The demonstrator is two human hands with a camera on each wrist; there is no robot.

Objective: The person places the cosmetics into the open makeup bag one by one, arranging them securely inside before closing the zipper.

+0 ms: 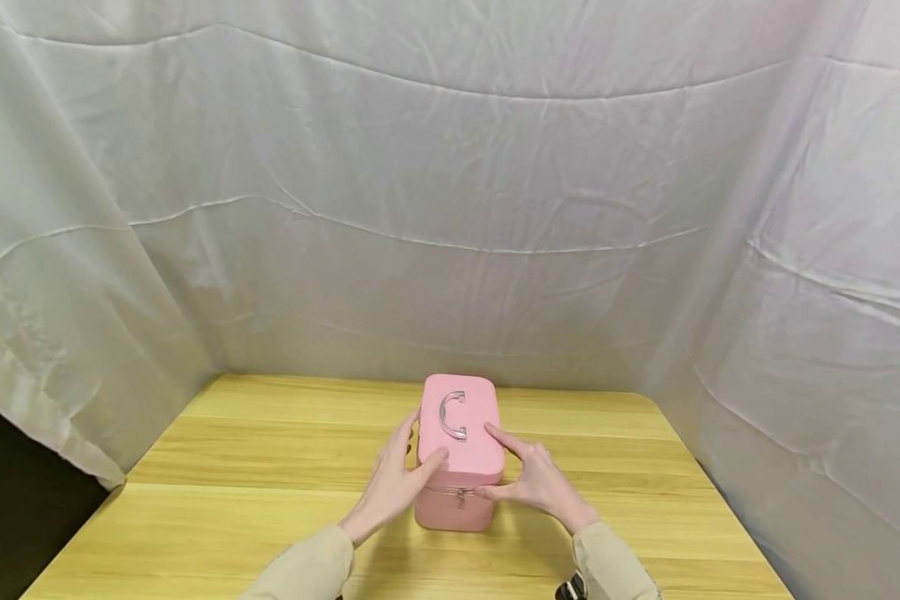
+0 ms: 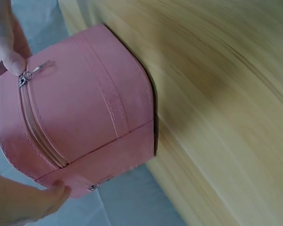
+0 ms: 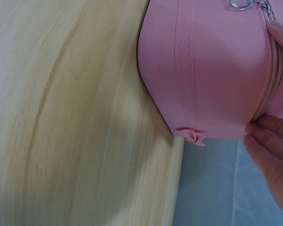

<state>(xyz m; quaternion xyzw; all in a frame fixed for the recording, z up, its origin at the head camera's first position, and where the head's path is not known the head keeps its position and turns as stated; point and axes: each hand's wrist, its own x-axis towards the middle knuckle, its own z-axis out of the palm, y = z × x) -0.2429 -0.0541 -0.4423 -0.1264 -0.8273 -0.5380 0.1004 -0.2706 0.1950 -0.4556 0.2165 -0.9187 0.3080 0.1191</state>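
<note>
A pink zippered case (image 1: pixel 461 450) with a silver handle (image 1: pixel 450 417) on its lid stands upright on the wooden table. My left hand (image 1: pixel 393 479) grips its left side, thumb over the lid's edge and fingers along the wall. From the right, my right hand (image 1: pixel 543 483) holds the front corner of the lid. Its thumb touches the front near the zipper pull (image 2: pixel 24 77), index finger on the lid; other fingers touch the side in the right wrist view. The zipper (image 2: pixel 40 134) looks closed where it shows. A small pink bow (image 3: pixel 193 135) sits low on one side.
The light wooden table (image 1: pixel 270 467) reaches back to a hanging grey-white cloth (image 1: pixel 450 208). More cloth hangs on both sides. A dark area (image 1: pixel 22 492) shows beyond the table's left edge. The case stands near the middle of the table.
</note>
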